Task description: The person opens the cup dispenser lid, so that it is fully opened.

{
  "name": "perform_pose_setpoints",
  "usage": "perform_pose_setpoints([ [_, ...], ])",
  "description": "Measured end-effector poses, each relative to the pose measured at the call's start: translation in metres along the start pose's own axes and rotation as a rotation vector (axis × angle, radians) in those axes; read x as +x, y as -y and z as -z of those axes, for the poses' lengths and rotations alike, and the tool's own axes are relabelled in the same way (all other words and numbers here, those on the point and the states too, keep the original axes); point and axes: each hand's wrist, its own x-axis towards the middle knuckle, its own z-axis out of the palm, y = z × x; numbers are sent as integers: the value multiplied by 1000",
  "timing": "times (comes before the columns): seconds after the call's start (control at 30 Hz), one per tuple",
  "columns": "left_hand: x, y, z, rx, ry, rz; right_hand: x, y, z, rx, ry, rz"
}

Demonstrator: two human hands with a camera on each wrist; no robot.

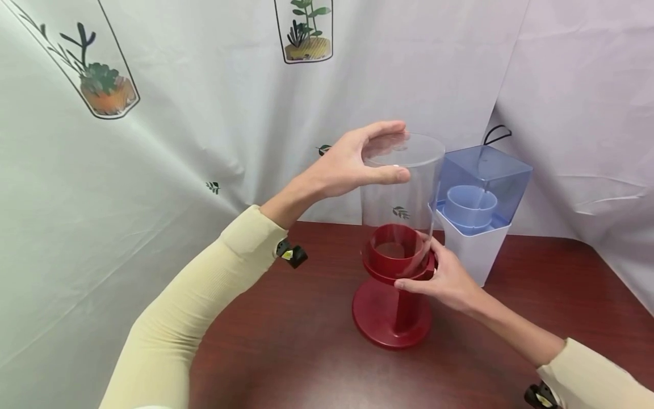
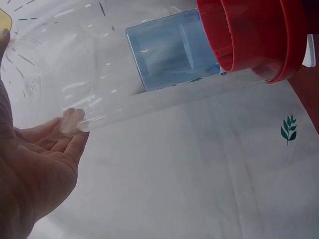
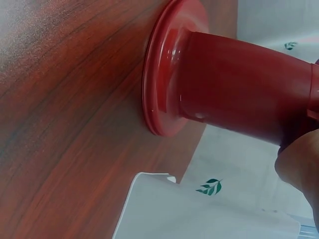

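Observation:
A clear plastic cylinder (image 1: 426, 193) stands upright in the round collar of a red stand (image 1: 375, 312). My left hand (image 1: 339, 165) holds the cylinder's top rim, its thumb on the near side and its fingers round the far side. The left wrist view shows that hand (image 2: 45, 174) with fingertips against the clear wall. Lower down, my right hand (image 1: 452, 278) grips the red collar from the right, its thumb in front. The stand's thick stem (image 3: 244, 87) and round base fill the right wrist view, where only part of the right hand (image 3: 304, 167) shows.
A white container with a see-through blue top (image 1: 511, 184) stands behind and right of the stand, a blue cup (image 1: 470, 210) inside it. A black loop (image 1: 498, 133) rises behind it. Pale printed cloth (image 1: 230, 85) surrounds the dark red wooden table (image 1: 286, 346).

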Motion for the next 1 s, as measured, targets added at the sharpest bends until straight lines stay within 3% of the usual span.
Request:
perform_pose_setpoints([
  [0.5,9,8,-5,-31,-17,-21,-6,-3,1,-3,-16,-2],
  [1.0,-3,5,-7,-89,-53,-30,0,-5,-1,-10,-12,7],
])
